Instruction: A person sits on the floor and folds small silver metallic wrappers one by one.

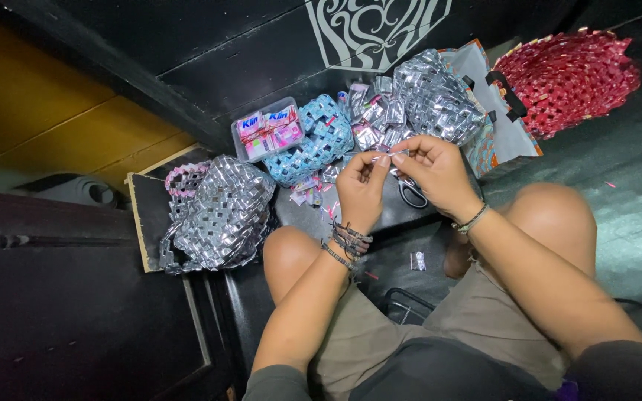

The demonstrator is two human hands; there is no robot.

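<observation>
My left hand (pixel 360 189) and my right hand (pixel 434 172) meet above my knees, both pinching a thin folded silver foil strip (pixel 389 155) between thumbs and fingertips. Under the hands lies a pair of black-handled scissors (pixel 412 193) on a dark surface. Just beyond the fingers sits a heap of folded silver foil pieces (pixel 379 111). Bracelets circle both wrists.
A silver woven bag (pixel 223 212) lies at the left, a blue woven basket (pixel 319 137) and a clear plastic box of pink wrappers (pixel 267 130) behind it. A larger silver woven piece (pixel 440 100) and a red woven bag (pixel 568 74) sit at the far right. A small foil scrap (pixel 417 261) lies between my knees.
</observation>
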